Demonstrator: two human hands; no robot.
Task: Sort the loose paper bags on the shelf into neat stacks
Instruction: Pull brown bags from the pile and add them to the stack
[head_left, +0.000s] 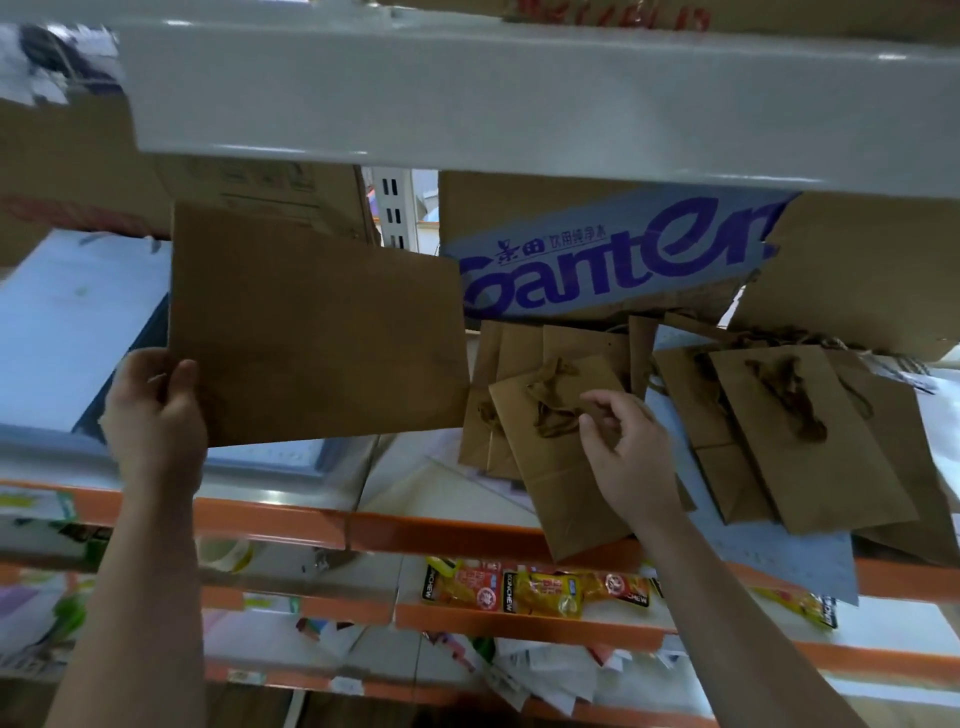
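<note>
Large purple "Ganten" with small Chinese characters above it on a blue-printed carton (613, 260) far right, "KONCHEW" on black edge strips of snack packets (535, 592) on the near lower shelf, red print on top box (613, 15) too blurred to read

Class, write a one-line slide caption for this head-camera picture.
Left hand holds up a large paper bag while the right hand reaches for small handled bags loose on the shelf.

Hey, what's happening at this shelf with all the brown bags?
A person is tidying paper bags. Their left hand holds a large flat brown bag up above the shelf. The right hand reaches over a smaller bag near its twisted handle; whether it grips is unclear. More small bags lie fanned loosely to the right, not yet stacked.
</note>
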